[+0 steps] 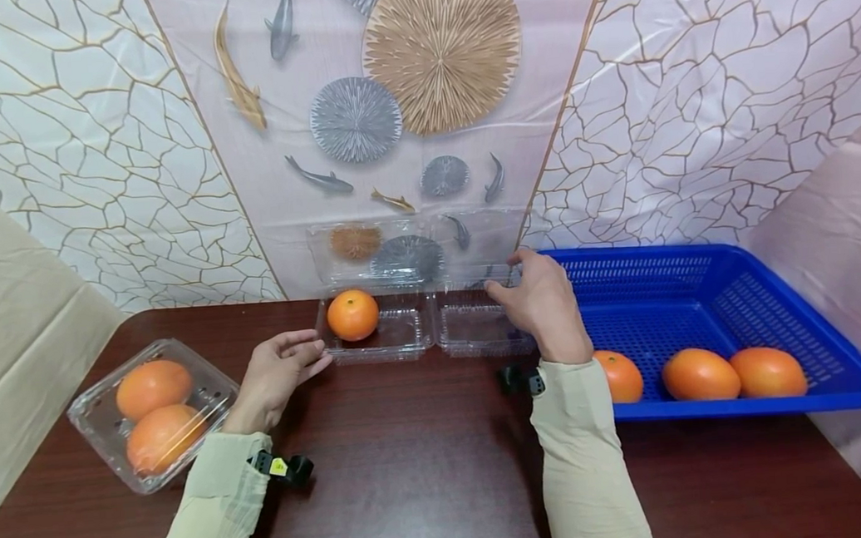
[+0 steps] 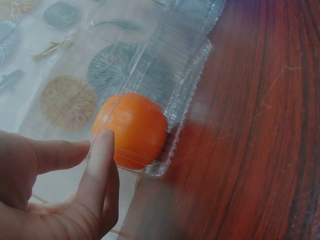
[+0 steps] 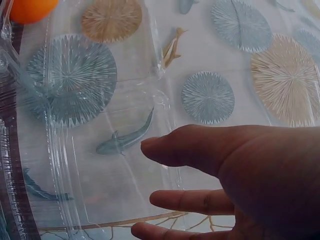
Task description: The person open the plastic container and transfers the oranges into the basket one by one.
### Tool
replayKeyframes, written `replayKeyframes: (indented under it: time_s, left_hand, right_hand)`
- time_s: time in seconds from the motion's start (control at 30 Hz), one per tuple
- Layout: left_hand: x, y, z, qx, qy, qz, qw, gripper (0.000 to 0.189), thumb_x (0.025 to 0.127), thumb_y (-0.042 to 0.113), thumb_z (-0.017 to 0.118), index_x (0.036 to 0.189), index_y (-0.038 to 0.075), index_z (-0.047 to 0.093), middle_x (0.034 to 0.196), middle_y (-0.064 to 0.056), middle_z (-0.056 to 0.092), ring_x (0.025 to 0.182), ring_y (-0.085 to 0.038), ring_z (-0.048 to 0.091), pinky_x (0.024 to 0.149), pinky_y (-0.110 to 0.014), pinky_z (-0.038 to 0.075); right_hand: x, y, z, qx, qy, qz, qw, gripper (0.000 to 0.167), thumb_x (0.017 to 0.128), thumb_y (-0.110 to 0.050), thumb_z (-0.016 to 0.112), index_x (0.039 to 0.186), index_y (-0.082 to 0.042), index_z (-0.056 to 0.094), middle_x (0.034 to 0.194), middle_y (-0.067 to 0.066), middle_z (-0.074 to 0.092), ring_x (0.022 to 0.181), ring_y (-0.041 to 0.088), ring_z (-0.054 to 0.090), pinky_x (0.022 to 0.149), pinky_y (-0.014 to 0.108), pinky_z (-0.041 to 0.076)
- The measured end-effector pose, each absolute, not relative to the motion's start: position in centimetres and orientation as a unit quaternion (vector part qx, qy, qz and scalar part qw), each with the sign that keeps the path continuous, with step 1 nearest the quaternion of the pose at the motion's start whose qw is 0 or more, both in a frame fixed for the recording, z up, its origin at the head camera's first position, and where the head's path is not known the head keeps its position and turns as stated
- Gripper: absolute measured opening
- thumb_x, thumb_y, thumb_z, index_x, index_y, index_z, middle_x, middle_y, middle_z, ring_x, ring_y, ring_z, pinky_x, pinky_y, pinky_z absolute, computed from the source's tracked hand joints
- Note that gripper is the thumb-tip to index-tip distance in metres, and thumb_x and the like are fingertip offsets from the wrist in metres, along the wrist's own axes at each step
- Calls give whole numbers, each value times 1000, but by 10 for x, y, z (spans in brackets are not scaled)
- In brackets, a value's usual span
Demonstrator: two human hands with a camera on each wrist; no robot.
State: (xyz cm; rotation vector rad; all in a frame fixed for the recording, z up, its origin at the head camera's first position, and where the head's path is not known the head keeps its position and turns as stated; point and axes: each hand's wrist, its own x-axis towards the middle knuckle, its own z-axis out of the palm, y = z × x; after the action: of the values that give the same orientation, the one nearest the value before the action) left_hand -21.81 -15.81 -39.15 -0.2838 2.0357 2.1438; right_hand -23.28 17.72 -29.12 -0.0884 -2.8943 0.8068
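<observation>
Two clear plastic clamshell containers stand side by side at the table's back, lids raised against the wall. One orange (image 1: 353,315) sits in the left clamshell (image 1: 406,350). The left hand (image 1: 282,375) is at that container's left side; in the left wrist view its thumb and finger pinch the rim next to the orange (image 2: 137,130). The right clamshell (image 1: 473,341) has no fruit in it. At its back right corner is the right hand (image 1: 545,303), thumb and fingers spread apart around the lid's edge (image 3: 165,120), not gripping anything.
A lidded clamshell (image 1: 146,485) with two oranges (image 1: 154,388) lies at the left of the brown table (image 1: 415,470). To the right, a blue plastic basket (image 1: 816,317) holds several oranges (image 1: 700,373) along its near side. A patterned cloth wall (image 1: 423,169) rises behind.
</observation>
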Motion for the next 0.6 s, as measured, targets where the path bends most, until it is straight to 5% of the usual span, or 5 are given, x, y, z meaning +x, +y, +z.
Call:
replayKeyframes:
  time_s: [0.6]
  left_hand:
    - [-217,-158,-390,-100,686,716,87,49,104,5,57,149,-4,42,140,-26,52,101,-10,71,105,-36,56]
  right_hand:
    - [-243,166,-302,6,-943,304,135,46,94,-31,71,131,-4,62,131,21,64,121,38,60,100,54,54]
